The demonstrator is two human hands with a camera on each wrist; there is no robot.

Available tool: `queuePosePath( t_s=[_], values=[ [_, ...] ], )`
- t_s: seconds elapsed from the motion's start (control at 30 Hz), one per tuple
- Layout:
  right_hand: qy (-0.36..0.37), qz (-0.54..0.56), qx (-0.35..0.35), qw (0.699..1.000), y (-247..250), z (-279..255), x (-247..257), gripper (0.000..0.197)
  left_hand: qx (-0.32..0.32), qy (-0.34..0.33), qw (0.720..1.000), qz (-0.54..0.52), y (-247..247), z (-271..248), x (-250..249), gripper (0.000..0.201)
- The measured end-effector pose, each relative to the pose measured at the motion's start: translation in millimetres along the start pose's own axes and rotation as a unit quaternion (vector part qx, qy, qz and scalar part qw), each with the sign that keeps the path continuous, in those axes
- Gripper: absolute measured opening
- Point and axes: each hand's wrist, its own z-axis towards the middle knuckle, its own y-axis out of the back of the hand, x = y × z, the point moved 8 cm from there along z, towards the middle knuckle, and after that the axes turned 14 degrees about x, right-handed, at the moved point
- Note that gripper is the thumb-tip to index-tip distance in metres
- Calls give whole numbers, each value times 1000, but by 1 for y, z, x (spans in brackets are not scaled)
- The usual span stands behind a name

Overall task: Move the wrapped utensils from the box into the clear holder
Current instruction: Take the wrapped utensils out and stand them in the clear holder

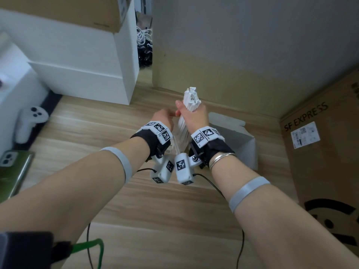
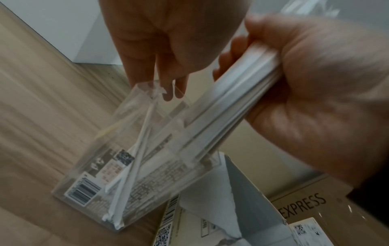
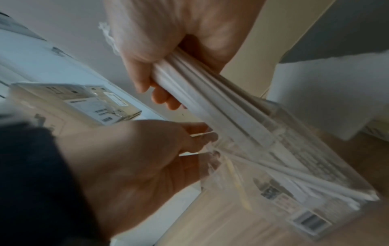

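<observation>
My right hand (image 1: 186, 111) grips a thick bundle of white wrapped utensils (image 1: 191, 101) upright, its top sticking out above the fist. The bundle's lower end (image 2: 212, 126) reaches into the clear holder (image 2: 88, 168), which stands on the wooden floor between my wrists. My left hand (image 1: 171, 115) pinches the holder's top rim (image 3: 212, 149). A few wrapped utensils (image 2: 134, 168) lie slanted inside the holder. The white box (image 1: 235, 136) stands just right of the holder, open side up.
A large brown SF Express carton (image 1: 320, 152) fills the right side. A white cabinet (image 1: 87, 70) stands at the back left. A white game controller (image 1: 31, 121) and a phone (image 1: 8, 158) lie at the far left. Cables (image 1: 240, 241) trail near me.
</observation>
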Motion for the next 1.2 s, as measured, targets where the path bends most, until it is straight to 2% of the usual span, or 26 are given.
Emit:
queuePosePath(
  t_s=[0.17, 0.33, 0.4, 0.43, 0.53, 0.77, 0.87, 0.93, 1.0, 1.1, 1.13, 1.2],
  values=[
    [7, 48, 10, 999, -2, 0, -12, 26, -2, -6, 1000, -4, 1, 2, 2, 47],
    [22, 70, 25, 997, -6, 5, -7, 24, -4, 1, 1000, 7, 0, 2, 1, 38],
    [-1, 53, 50, 997, -10, 5, -8, 13, -11, 3, 1000, 20, 2, 2, 1, 37],
    [-16, 47, 55, 997, -11, 5, -11, 13, -13, 3, 1000, 22, 3, 2, 1, 39],
    [-57, 12, 57, 997, -10, 5, -25, 28, 0, -5, 1000, 19, 2, 4, 2, 46],
    [-29, -35, 47, 998, -4, 3, -22, 2, -5, -24, 1000, 18, 0, 6, 0, 40],
    [-21, -20, 21, 999, 2, 3, -26, 5, -9, -26, 1000, 4, -1, 7, 3, 42],
    [-30, -30, 5, 999, 5, 4, -31, 21, -6, -26, 1000, 3, -3, 8, 3, 42],
    [-56, -68, 34, 996, 1, 8, -39, 28, -7, -23, 1000, 3, -3, 9, 4, 42],
    [-85, -146, 129, 977, -14, 10, -50, 30, -11, -18, 1000, 3, -3, 9, 5, 40],
    [-77, -148, 132, 977, -16, 9, -50, 31, -10, -18, 1000, 7, -4, 9, 4, 38],
    [-47, -100, 95, 989, -11, 6, -45, 30, -15, -18, 1000, 20, -5, 9, 2, 34]
  ],
)
